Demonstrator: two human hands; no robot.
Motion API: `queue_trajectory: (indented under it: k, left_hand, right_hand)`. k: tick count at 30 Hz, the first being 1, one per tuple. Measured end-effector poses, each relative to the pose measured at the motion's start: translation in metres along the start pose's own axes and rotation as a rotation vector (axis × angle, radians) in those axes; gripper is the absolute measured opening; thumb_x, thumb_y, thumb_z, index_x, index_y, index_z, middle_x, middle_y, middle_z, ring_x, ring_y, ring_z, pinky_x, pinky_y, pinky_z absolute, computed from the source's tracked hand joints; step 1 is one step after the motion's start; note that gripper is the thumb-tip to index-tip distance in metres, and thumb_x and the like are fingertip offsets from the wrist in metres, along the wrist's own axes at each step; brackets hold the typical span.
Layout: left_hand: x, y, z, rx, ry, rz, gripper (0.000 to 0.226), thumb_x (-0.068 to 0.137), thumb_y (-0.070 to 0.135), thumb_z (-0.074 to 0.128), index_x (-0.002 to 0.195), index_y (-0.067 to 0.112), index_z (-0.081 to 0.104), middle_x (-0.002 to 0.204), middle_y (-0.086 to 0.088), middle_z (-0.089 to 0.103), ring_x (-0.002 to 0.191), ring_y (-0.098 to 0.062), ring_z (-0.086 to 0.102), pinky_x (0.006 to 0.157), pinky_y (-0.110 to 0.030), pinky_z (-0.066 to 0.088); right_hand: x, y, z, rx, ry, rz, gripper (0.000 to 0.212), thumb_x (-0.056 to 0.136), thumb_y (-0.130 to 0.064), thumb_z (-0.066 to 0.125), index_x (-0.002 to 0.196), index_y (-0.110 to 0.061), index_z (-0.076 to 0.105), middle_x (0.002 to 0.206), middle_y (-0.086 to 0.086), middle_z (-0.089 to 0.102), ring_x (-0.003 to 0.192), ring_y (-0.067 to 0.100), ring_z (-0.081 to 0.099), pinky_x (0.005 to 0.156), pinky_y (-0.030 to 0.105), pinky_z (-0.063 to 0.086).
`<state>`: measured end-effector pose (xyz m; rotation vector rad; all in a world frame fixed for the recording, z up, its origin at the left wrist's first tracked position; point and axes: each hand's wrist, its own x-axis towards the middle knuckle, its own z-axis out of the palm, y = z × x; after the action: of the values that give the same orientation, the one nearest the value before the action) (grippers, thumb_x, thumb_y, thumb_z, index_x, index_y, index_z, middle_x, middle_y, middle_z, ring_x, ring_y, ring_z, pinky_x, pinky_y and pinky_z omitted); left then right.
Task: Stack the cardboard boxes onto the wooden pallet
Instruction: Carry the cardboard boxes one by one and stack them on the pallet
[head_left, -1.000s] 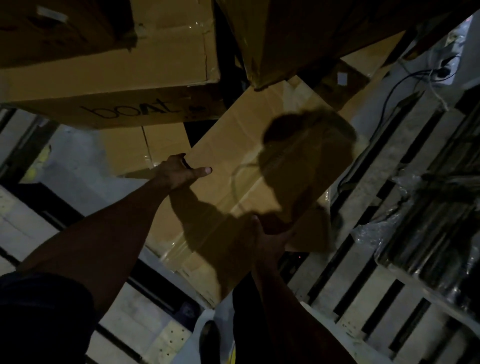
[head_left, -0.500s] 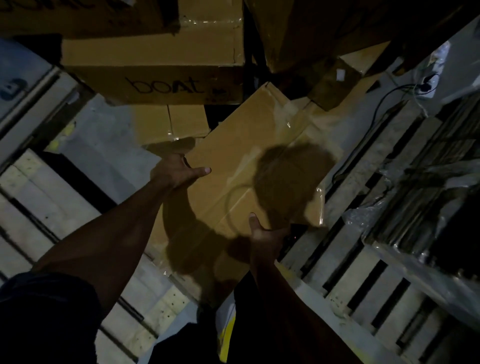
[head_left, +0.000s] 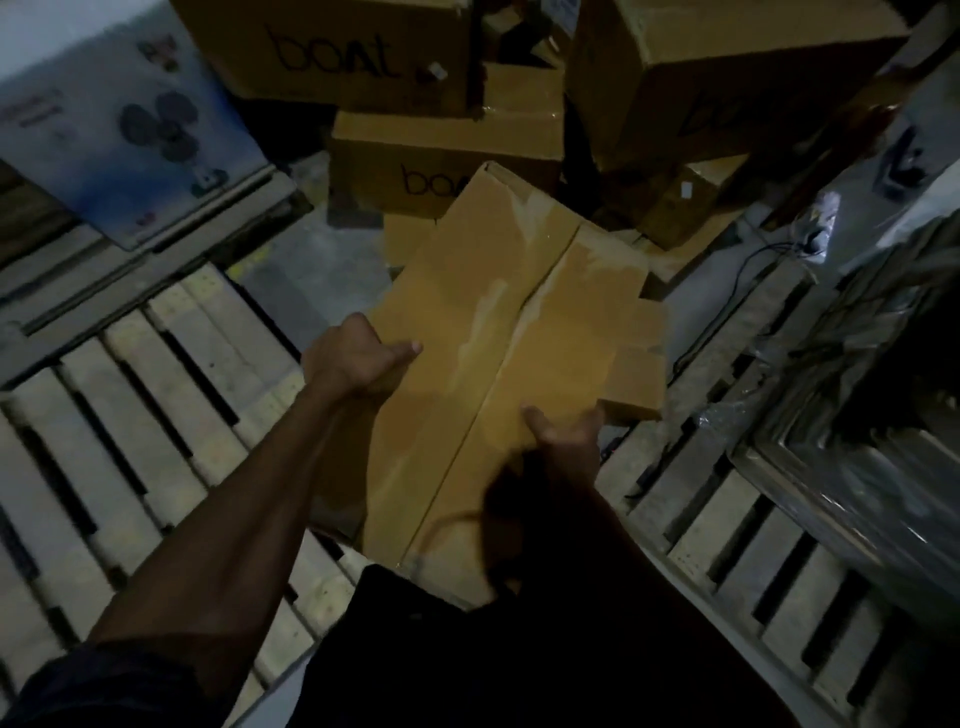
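I carry a long taped cardboard box (head_left: 498, 332) in front of me, tilted away toward the stack behind. My left hand (head_left: 353, 358) grips its left edge, thumb on top. My right hand (head_left: 563, 431) holds the near right edge, thumb lying on the top face; its fingers are hidden under the box. A wooden pallet (head_left: 130, 415) with pale slats lies at the lower left, just beside the box. A second pallet (head_left: 727, 519) lies to the right.
Several brown boxes marked "boat" (head_left: 436, 161) are piled at the back. A blue printed fan carton (head_left: 130, 130) rests on the far end of the left pallet. Plastic-wrapped dark goods (head_left: 857, 389) sit on the right pallet. A black cable (head_left: 743, 260) runs across the floor.
The box has swung up and toward me, away from the pile, while my view turned left, bringing the left pallet and the blue carton into sight. Both hands kept their hold.
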<state>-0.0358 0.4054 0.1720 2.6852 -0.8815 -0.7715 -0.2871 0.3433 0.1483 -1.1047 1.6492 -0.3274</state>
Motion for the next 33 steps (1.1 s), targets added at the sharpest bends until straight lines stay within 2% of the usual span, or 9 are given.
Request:
queue_trajectory:
  k: [3, 5, 9, 15, 21, 25, 29, 33]
  left_hand:
    - [-0.063, -0.024, -0.019, 0.003, 0.047, -0.043, 0.067, 0.081, 0.07, 0.06, 0.109, 0.01, 0.049, 0.099, -0.009, 0.055, 0.092, -0.032, 0.059, 0.068, -0.035, 0.041]
    - [-0.101, -0.036, -0.028, -0.015, 0.134, -0.055, 0.07, 0.083, 0.068, 0.059, 0.12, 0.01, 0.047, 0.11, -0.012, 0.061, 0.098, -0.035, 0.061, 0.07, -0.036, 0.042]
    - [-0.173, -0.064, -0.029, -0.109, 0.287, -0.094, 0.071, 0.081, 0.069, 0.058, 0.127, 0.018, 0.043, 0.115, -0.009, 0.065, 0.097, -0.034, 0.063, 0.076, -0.038, 0.049]
    - [-0.278, -0.089, -0.009, -0.285, 0.474, -0.227, 0.072, 0.081, 0.066, 0.06, 0.136, 0.027, 0.035, 0.124, -0.003, 0.064, 0.106, -0.033, 0.062, 0.086, -0.043, 0.049]
    - [-0.389, -0.108, 0.033, -0.329, 0.558, -0.392, 0.091, 0.083, 0.066, 0.057, 0.153, 0.04, 0.005, 0.137, -0.003, 0.057, 0.115, -0.033, 0.059, 0.09, -0.044, 0.045]
    - [-0.46, -0.128, 0.064, -0.394, 0.621, -0.496, 0.09, 0.078, 0.075, 0.049, 0.152, 0.045, 0.006, 0.136, -0.001, 0.059, 0.113, -0.032, 0.061, 0.09, -0.047, 0.051]
    - [-0.518, -0.156, 0.089, -0.395, 0.65, -0.662, 0.091, 0.081, 0.071, 0.052, 0.154, 0.043, 0.006, 0.136, -0.002, 0.06, 0.113, -0.033, 0.061, 0.088, -0.043, 0.05]
    - [-0.574, -0.201, 0.105, -0.476, 0.702, -0.738, 0.093, 0.077, 0.072, 0.052, 0.153, 0.042, 0.008, 0.138, -0.001, 0.058, 0.116, -0.032, 0.06, 0.089, -0.045, 0.051]
  right_hand:
    - [-0.032, 0.0, -0.014, -0.068, -0.064, -0.078, 0.089, 0.078, -0.047, 0.08, 0.147, -0.022, 0.028, 0.138, 0.01, 0.054, 0.125, 0.037, 0.052, 0.107, 0.046, 0.041]
    - [-0.054, -0.006, -0.024, -0.129, -0.098, -0.139, 0.086, 0.078, -0.051, 0.078, 0.143, -0.024, 0.027, 0.137, 0.01, 0.054, 0.123, 0.037, 0.052, 0.104, 0.047, 0.042]
    - [-0.088, -0.013, -0.03, -0.248, -0.175, -0.28, 0.099, 0.065, -0.066, 0.075, 0.142, -0.034, 0.021, 0.134, 0.007, 0.055, 0.121, 0.038, 0.053, 0.103, 0.052, 0.044]
    - [-0.126, 0.002, -0.043, -0.405, -0.289, -0.464, 0.097, 0.076, -0.06, 0.075, 0.147, -0.03, 0.017, 0.139, 0.01, 0.053, 0.123, 0.039, 0.051, 0.102, 0.052, 0.044]
    - [-0.173, 0.033, -0.064, -0.553, -0.462, -0.67, 0.11, 0.08, -0.054, 0.075, 0.155, -0.045, -0.004, 0.15, 0.011, 0.043, 0.135, 0.04, 0.041, 0.11, 0.056, 0.034]
    - [-0.211, 0.058, -0.066, -0.634, -0.601, -0.738, 0.106, 0.08, -0.054, 0.074, 0.152, -0.052, -0.003, 0.152, 0.01, 0.04, 0.135, 0.039, 0.039, 0.109, 0.059, 0.035]
    - [-0.254, 0.089, -0.055, -0.71, -0.699, -0.811, 0.102, 0.079, -0.058, 0.072, 0.153, -0.051, 0.002, 0.148, 0.01, 0.046, 0.132, 0.039, 0.045, 0.107, 0.057, 0.038]
    - [-0.306, 0.123, -0.035, -0.808, -0.778, -0.86, 0.101, 0.084, -0.058, 0.069, 0.156, -0.045, -0.001, 0.154, 0.011, 0.039, 0.135, 0.04, 0.041, 0.108, 0.05, 0.033]
